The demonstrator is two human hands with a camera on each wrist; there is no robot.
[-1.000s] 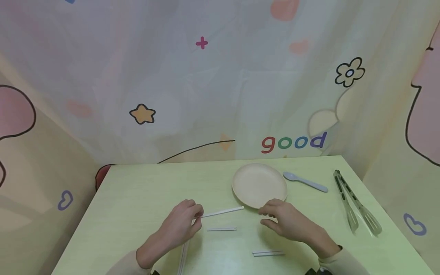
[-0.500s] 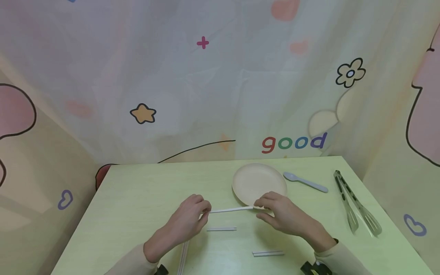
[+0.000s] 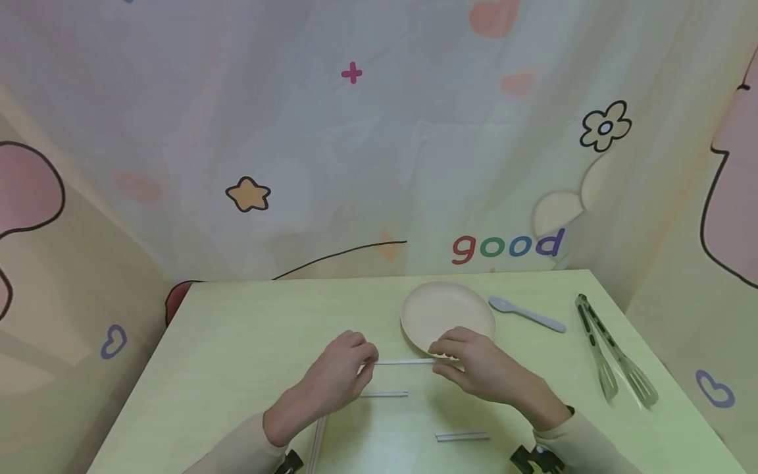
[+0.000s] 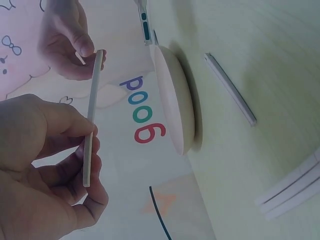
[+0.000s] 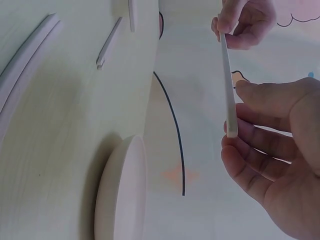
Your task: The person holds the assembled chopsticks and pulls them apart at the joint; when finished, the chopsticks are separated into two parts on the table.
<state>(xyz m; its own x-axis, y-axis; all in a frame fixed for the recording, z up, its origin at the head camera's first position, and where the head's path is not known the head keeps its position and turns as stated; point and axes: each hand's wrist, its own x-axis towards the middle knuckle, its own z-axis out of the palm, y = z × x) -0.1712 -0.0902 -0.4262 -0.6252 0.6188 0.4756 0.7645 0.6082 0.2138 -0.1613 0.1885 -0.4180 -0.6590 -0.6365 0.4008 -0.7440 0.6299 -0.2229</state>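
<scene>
A thin, straight white stick [image 3: 405, 361] is held level above the table in front of the plate. My left hand [image 3: 340, 368] pinches its left end between thumb and fingers. At its other end is my right hand [image 3: 482, 365], with the fingertips behind the stick and the thumb close against its near side, as the right wrist view shows. Below lie a short pair of white sticks [image 3: 385, 394], partly covered by the left hand, and another short pair [image 3: 462, 436] nearer the right. A longer white pair [image 3: 316, 444] runs toward the front edge beside the left forearm.
A round beige plate [image 3: 444, 313] stands behind the hands. Right of it lies a grey-blue spoon [image 3: 527, 314], then metal tongs [image 3: 606, 352] near the table's right edge. A printed curtain [image 3: 355, 151] hangs behind the table [image 3: 249, 322].
My left hand has moved right and slightly up with the stick, which is now more level. The right hand has moved a little left and come around the stick's free end.
</scene>
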